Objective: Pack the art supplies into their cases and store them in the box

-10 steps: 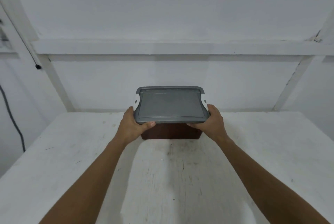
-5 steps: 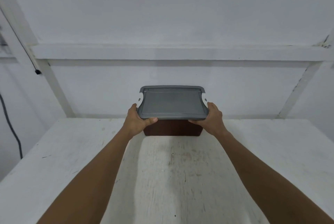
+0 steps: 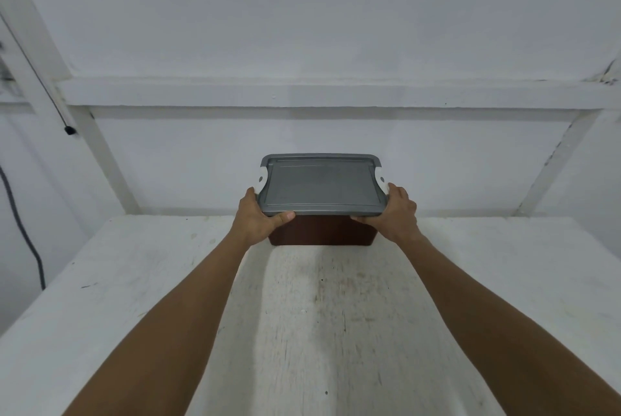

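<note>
Now both hands, left hand (image 3: 257,221) and right hand (image 3: 393,214), gripped the lidded box (image 3: 321,200) by its ends, likely to keep it level near the back of the surface (image 3: 134,281).

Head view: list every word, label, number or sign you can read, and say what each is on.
None readable. The grey plastic lid of the dark brown box, its white side latches and the white painted table show no lettering.
</note>
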The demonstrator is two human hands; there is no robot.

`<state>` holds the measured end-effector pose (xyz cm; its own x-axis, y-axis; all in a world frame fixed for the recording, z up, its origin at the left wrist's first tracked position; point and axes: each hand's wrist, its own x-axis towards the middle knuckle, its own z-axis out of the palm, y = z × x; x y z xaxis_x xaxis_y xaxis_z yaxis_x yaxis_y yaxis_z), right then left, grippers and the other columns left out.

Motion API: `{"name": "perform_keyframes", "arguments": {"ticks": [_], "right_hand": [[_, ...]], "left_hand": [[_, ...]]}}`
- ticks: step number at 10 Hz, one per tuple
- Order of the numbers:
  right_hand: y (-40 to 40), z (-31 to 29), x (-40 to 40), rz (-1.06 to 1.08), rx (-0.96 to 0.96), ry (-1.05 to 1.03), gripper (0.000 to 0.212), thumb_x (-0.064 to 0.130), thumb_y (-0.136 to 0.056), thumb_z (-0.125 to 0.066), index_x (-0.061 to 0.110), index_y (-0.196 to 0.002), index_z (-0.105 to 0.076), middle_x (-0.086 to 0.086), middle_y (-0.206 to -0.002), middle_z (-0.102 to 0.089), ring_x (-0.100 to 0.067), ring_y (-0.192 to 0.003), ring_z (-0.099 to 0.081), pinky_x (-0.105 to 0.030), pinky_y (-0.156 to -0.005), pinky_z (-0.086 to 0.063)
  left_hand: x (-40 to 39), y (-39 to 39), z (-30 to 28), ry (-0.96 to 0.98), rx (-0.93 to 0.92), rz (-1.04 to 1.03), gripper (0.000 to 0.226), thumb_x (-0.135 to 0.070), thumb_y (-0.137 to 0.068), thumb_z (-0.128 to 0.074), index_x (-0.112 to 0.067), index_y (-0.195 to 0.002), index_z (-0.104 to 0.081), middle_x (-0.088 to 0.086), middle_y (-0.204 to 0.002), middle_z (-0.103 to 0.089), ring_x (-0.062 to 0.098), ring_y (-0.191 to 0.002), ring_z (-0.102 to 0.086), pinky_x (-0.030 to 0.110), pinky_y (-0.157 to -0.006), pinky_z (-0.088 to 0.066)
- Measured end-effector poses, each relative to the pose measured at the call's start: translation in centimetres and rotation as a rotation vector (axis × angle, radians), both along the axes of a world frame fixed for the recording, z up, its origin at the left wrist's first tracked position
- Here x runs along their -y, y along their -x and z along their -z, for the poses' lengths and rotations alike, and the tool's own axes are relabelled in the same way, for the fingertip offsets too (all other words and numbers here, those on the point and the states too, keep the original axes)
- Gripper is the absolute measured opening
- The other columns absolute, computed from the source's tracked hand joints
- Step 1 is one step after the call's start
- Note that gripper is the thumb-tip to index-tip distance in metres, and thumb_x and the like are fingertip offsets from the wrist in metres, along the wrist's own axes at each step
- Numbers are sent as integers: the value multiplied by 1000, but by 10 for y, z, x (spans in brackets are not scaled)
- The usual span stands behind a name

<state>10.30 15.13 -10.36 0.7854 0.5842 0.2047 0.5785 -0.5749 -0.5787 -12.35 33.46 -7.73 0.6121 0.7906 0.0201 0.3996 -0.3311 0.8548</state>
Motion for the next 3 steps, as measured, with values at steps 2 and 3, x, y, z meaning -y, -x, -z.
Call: {"name": "perform_keyframes", "arguments": {"ticks": [2, 3], "right_hand": [[73, 4, 59, 33, -155, -149, 106, 51, -72, -74, 19, -150, -11, -8, -156, -13, -29, -142, -12, -45, -112, -22], [138, 33, 139, -13, -291, -244, 77, 70, -64, -67, 47, -133, -41, 13, -138, -48, -14, -129, -44, -25, -105, -36]], "left_hand": [[68, 53, 22, -82, -73, -144, 80, -45, -84, -65, -11, -146, -28, 11, -149, -33, 25, -135, -36, 37, -108, -33], [131, 129, 48, 64, -286, 55, 82, -82, -66, -53, -20, -119, -59, -6, -125, -59, 4, -105, -55, 20, -97, -41]]}}
